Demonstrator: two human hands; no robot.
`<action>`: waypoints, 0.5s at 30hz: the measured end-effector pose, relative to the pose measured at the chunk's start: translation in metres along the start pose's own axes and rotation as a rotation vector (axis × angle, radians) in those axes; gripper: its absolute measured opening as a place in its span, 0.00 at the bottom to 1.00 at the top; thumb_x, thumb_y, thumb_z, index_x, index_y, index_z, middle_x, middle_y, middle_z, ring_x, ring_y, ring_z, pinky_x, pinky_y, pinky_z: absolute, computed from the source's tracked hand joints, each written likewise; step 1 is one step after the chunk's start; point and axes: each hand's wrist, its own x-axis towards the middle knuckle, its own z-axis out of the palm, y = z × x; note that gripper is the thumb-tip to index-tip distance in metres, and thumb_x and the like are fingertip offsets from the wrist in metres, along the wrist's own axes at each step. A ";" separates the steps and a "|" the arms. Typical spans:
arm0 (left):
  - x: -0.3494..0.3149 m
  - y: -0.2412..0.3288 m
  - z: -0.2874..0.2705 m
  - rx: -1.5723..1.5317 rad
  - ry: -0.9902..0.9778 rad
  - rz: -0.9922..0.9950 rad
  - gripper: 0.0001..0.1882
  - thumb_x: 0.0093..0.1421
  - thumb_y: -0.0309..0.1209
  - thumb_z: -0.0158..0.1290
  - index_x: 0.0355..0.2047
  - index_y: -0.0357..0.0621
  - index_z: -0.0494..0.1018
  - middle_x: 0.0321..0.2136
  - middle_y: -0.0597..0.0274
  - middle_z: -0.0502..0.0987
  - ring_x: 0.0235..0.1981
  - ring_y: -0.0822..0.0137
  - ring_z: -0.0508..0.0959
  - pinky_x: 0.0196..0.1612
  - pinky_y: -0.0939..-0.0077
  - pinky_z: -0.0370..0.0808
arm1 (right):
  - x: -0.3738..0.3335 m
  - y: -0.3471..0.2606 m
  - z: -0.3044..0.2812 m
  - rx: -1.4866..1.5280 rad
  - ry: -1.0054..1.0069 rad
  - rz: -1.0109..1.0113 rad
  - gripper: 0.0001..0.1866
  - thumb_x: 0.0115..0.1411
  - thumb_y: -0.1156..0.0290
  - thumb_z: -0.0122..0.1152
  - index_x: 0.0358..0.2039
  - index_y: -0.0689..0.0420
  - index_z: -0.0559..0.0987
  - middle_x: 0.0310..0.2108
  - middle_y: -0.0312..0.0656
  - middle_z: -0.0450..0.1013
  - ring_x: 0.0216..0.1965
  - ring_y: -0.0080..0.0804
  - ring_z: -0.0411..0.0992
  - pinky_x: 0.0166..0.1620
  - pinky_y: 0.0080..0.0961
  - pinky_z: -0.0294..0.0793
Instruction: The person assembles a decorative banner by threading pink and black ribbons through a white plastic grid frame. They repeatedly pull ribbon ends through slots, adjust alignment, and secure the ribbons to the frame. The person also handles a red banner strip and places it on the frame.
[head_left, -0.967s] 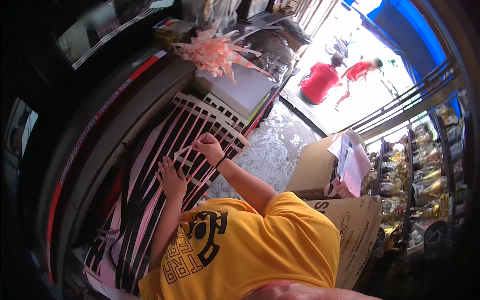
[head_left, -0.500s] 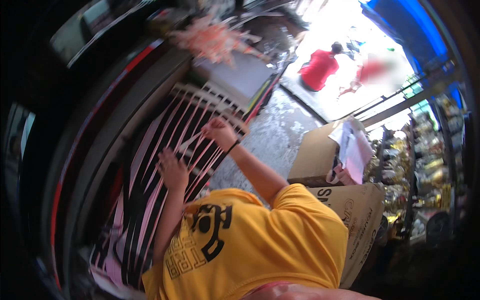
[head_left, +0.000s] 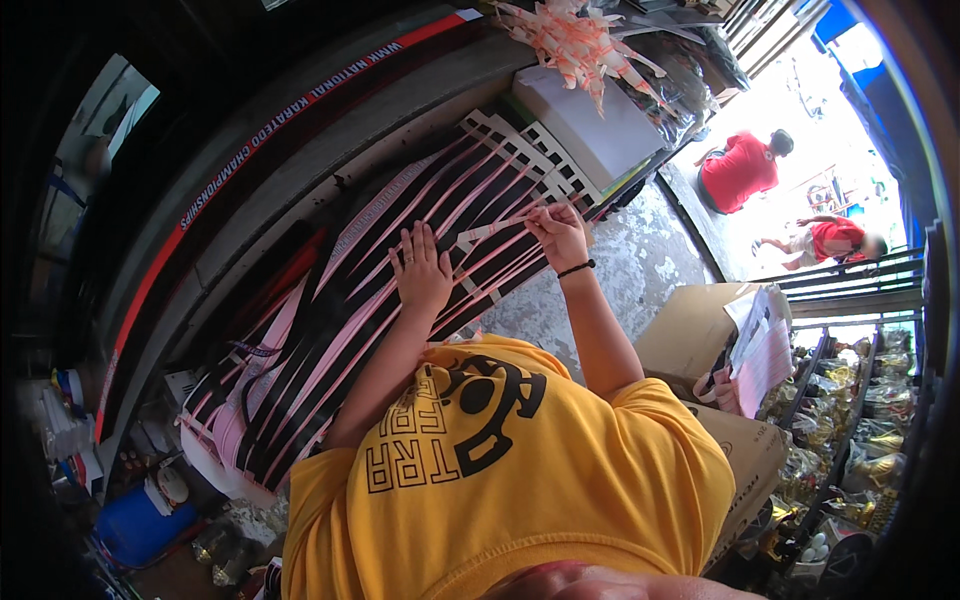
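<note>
A long mat of pink and black strips (head_left: pixel 330 330) lies on a low work surface, woven into a white-and-black lattice at its far end (head_left: pixel 520 160). My left hand (head_left: pixel 422 268) lies flat with fingers spread on the strips near the middle. My right hand (head_left: pixel 557 230), with a black band at the wrist, pinches a pale pink strip (head_left: pixel 490 230) that runs crosswise over the others.
A white box (head_left: pixel 585 125) with a bundle of orange ribbon bows (head_left: pixel 580 45) sits beyond the mat. Cardboard boxes with papers (head_left: pixel 720 340) stand at my right. Two people in red shirts (head_left: pixel 745 165) crouch outside. A blue container (head_left: pixel 140 525) is at lower left.
The view has swung, so the mat sits more centrally. My right hand has moved along the crosswise strip, and my left hand stays flat on the strips.
</note>
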 end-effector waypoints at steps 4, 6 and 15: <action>0.001 0.000 0.003 0.010 0.004 -0.006 0.32 0.67 0.45 0.35 0.68 0.42 0.50 0.69 0.56 0.48 0.70 0.52 0.47 0.68 0.44 0.45 | -0.004 -0.005 -0.023 0.034 0.066 -0.029 0.04 0.64 0.81 0.52 0.33 0.58 0.71 0.35 0.44 0.76 0.40 0.35 0.76 0.46 0.36 0.79; 0.000 0.002 0.001 0.015 -0.010 -0.019 0.32 0.67 0.44 0.36 0.67 0.42 0.50 0.69 0.54 0.49 0.70 0.51 0.48 0.68 0.45 0.45 | -0.009 -0.015 -0.038 0.065 0.047 -0.075 0.02 0.62 0.79 0.55 0.34 0.58 0.72 0.36 0.46 0.76 0.40 0.39 0.77 0.45 0.35 0.80; 0.002 0.009 -0.017 0.080 -0.083 0.007 0.32 0.69 0.44 0.35 0.68 0.43 0.48 0.70 0.55 0.48 0.70 0.52 0.48 0.67 0.45 0.47 | -0.028 -0.029 -0.041 0.042 0.125 -0.081 0.06 0.60 0.81 0.58 0.34 0.56 0.71 0.34 0.44 0.76 0.37 0.36 0.78 0.43 0.35 0.81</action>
